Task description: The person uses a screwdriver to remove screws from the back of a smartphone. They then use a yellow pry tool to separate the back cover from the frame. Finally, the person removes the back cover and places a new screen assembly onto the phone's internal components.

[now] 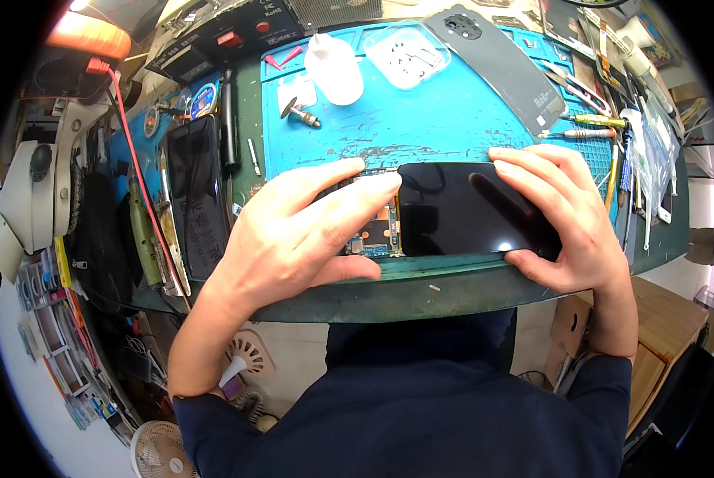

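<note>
An opened phone body (392,227) with a bare circuit board lies on the blue mat's near edge. My left hand (289,223) is closed round its left part, fingers over the top and thumb along the near edge. Right up against it on the right is a glossy black phone screen (460,211). My right hand (568,219) grips the screen's right end, fingertips at the far edge and thumb at the near edge. The left end of the phone body is hidden under my left hand; whether a cable joins the two parts I cannot tell.
Beyond my hands are a white bottle (333,72), a clear tray of small screws (407,56) and a grey phone back cover (496,68). Tweezers (576,86) and screwdrivers (592,121) lie right. Another dark phone (196,191) and a red cable (130,143) are left.
</note>
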`<state>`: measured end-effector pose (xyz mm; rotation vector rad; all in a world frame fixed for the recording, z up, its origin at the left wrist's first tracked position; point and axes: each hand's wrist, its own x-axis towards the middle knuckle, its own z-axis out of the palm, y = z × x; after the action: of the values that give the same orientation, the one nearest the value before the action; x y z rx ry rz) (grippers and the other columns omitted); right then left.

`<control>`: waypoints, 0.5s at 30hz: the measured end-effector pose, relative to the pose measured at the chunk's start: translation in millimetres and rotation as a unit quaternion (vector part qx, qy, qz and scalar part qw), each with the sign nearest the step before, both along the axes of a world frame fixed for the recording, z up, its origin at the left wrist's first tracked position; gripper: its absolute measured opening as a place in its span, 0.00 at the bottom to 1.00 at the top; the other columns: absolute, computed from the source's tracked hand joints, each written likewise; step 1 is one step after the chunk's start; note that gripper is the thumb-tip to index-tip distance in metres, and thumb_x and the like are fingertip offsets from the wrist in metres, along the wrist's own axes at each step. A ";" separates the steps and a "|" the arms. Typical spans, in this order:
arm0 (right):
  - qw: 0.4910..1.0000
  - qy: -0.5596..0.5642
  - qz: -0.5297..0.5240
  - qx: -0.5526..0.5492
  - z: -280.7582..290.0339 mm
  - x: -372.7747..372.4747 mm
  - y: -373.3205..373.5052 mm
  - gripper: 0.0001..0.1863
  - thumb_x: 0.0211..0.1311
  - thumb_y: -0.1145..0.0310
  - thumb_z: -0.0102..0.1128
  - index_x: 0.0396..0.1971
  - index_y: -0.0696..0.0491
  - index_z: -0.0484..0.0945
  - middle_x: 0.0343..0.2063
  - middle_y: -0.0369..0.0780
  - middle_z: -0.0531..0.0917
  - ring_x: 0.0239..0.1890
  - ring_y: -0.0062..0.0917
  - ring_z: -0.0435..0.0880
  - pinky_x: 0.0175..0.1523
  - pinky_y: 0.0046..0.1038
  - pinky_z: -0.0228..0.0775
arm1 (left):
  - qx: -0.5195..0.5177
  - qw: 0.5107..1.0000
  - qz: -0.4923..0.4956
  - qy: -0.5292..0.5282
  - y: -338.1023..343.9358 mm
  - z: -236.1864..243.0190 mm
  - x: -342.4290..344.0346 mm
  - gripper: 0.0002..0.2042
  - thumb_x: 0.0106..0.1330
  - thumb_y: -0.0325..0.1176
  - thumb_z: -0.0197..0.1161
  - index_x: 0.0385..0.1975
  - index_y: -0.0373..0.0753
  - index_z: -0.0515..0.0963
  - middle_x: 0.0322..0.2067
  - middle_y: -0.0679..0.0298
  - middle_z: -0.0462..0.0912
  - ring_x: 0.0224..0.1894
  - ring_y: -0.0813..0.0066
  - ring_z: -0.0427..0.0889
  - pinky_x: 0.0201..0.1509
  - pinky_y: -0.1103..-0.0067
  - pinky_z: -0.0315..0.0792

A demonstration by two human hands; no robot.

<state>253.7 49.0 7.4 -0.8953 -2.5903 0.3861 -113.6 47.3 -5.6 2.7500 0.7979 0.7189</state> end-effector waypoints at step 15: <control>1.000 0.021 -0.004 -0.001 1.6 -2.3 -2.5 0.46 0.54 0.56 0.79 0.74 0.51 0.74 0.67 0.46 0.81 0.66 0.44 0.79 0.72 0.47 0.67 | 0.034 0.996 0.026 0.082 -4.5 8.3 2.5 0.34 0.66 0.53 0.74 0.66 0.35 0.80 0.60 0.60 0.88 0.63 0.55 0.85 0.67 0.60 0.79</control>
<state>251.4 46.5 9.0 -0.8886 -2.5476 0.4009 -111.1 42.9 2.7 2.8883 0.8959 0.5446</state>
